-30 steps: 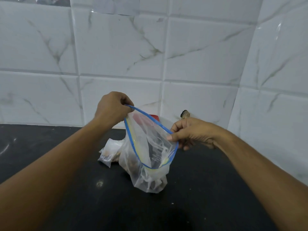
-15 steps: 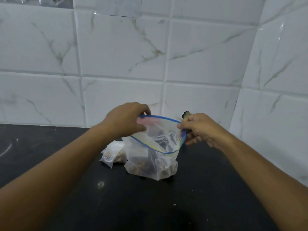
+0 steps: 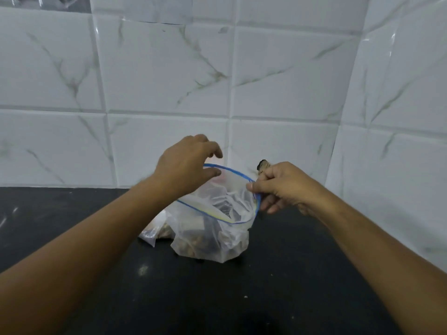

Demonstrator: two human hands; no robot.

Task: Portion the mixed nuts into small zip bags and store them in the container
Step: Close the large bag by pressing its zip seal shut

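Zip bag (image 3: 212, 238), clear film with blue zipper rim, standing mouth-up on the black table (image 3: 266, 298), nuts (image 3: 193, 247) pooled in its base, a smaller bag (image 3: 154, 228) just beside it at left. Right hand (image 3: 283, 187) pinches the right rim; left hand (image 3: 186, 165) hangs over the left rim, fingers loose, gripping nothing. Judged light, soft and slippery, prone to slump: best held by the stiffer zipper rim

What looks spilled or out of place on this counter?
Very little: a pale spot and a small crumb sit on the black counter, in front of the open zip bag. Nothing else stands out.
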